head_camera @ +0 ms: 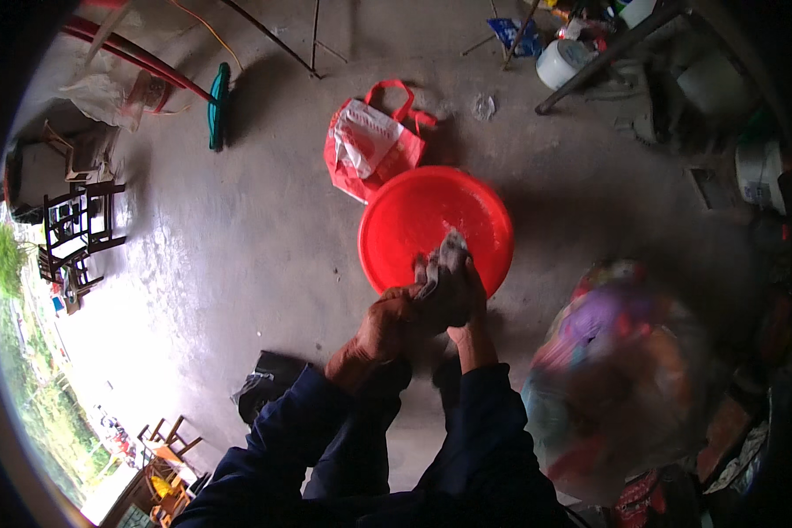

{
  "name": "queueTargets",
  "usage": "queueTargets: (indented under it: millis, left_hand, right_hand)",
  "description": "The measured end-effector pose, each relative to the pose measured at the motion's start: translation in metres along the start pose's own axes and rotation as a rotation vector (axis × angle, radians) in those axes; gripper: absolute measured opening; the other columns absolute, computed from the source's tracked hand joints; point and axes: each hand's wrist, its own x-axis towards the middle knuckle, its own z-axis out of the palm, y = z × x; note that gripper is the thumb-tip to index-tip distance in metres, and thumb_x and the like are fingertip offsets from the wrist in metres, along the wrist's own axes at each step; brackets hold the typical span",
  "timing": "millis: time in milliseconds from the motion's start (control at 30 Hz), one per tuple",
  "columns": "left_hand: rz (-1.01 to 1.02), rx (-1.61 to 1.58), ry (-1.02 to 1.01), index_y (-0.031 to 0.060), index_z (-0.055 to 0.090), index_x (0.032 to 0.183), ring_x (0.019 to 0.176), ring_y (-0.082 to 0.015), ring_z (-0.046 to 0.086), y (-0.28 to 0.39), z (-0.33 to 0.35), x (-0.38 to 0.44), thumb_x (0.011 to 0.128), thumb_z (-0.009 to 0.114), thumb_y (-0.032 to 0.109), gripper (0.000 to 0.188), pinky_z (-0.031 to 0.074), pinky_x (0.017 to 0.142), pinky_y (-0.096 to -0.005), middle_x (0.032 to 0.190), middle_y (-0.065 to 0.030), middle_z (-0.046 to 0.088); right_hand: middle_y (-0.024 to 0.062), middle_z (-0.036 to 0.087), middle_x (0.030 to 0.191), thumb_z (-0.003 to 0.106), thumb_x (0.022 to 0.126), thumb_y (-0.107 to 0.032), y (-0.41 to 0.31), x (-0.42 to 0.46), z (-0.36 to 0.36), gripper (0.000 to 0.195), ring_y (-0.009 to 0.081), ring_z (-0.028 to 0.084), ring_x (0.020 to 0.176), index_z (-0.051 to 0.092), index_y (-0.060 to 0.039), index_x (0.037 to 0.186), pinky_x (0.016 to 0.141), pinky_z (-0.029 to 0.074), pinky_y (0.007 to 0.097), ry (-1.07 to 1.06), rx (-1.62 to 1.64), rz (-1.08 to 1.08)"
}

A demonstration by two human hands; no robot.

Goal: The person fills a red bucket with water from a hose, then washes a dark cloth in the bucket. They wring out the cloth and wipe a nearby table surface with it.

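A piece of dark grey cloth (443,280) with finger-like ends, resembling a work glove, is between my two hands. My left hand (384,325) is closed on its left side, fingers curled. My right hand (473,303) grips it from the right, with most of the palm hidden behind the fabric. Beneath and beyond the hands a round red plastic basin (406,218) stands on the floor. The far end of the cloth overlaps the basin's near part in view; whether it touches the basin I cannot tell.
A red and white carry bag (369,142) touches the basin's far side. On the right is a large clear plastic bag of colourful items (607,369). A black bag (270,383) lies by my left leg. Wooden chairs (79,221) stand left; metal legs (587,69) rise at upper right.
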Motion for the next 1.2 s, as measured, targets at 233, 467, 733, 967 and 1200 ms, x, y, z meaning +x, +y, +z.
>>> queueTargets:
  millis: [233, 467, 733, 967, 1200]
  left_hand:
    - [-0.01, -0.148, 0.039, -0.0033, 0.058, 0.111, 0.095, -0.0211, 0.058, -0.016, -0.03, 0.029, 0.084, 0.041, 0.017, 0.037, 0.045, 0.087, -0.0309, 0.104, -0.009, 0.063]
    - [0.206, 1.03, 0.383, -0.0011, 0.056, 0.11, 0.092, -0.0324, 0.062, -0.02, -0.074, 0.098, 0.086, 0.049, 0.026, 0.037, 0.05, 0.078, -0.0385, 0.1, -0.0232, 0.062]
    - [0.347, 1.445, 0.359, -0.0005, 0.053, 0.114, 0.098, -0.0451, 0.059, -0.037, -0.112, 0.179, 0.081, 0.058, 0.039, 0.051, 0.048, 0.083, -0.0504, 0.105, -0.031, 0.06]
    - [0.361, 1.53, 0.271, 0.0018, 0.056, 0.116, 0.096, -0.0395, 0.062, -0.047, -0.082, 0.187, 0.082, 0.061, 0.034, 0.047, 0.052, 0.078, -0.0454, 0.098, -0.0265, 0.064]
    - [0.403, 1.084, 0.122, 0.0011, 0.063, 0.108, 0.09, -0.0298, 0.064, -0.031, -0.137, 0.179, 0.085, 0.06, 0.04, 0.046, 0.051, 0.077, -0.04, 0.096, -0.018, 0.067]
  right_hand:
    - [0.0096, 0.061, 0.109, 0.053, 0.091, -0.029, -0.013, 0.051, -0.071, 0.035, 0.0242, 0.059, 0.1, 0.056, -0.0069, 0.118, 0.088, 0.049, 0.0389, -0.021, -0.106, 0.088]
    - [0.0097, 0.065, 0.106, 0.062, 0.082, -0.04, -0.012, 0.066, -0.004, 0.04, 0.0238, 0.062, 0.096, 0.067, -0.006, 0.102, 0.08, 0.048, 0.037, 0.199, -0.781, -0.151]
    - [0.0282, 0.06, 0.104, 0.057, 0.081, -0.033, -0.018, 0.146, -0.062, 0.062, 0.0437, 0.06, 0.092, 0.038, 0.0008, 0.13, 0.081, 0.046, 0.0523, 0.221, -1.734, -0.677]
    - [0.0148, 0.058, 0.098, 0.048, 0.092, -0.034, 0.019, 0.183, -0.122, 0.037, 0.0309, 0.058, 0.09, 0.046, -0.0076, 0.117, 0.075, 0.046, 0.0499, -0.158, -1.866, -1.224]
    - [0.0111, 0.063, 0.095, 0.052, 0.087, -0.027, 0.002, 0.133, -0.052, 0.032, 0.0235, 0.06, 0.087, 0.06, -0.0003, 0.105, 0.076, 0.049, 0.0375, -0.053, -1.116, -0.398]
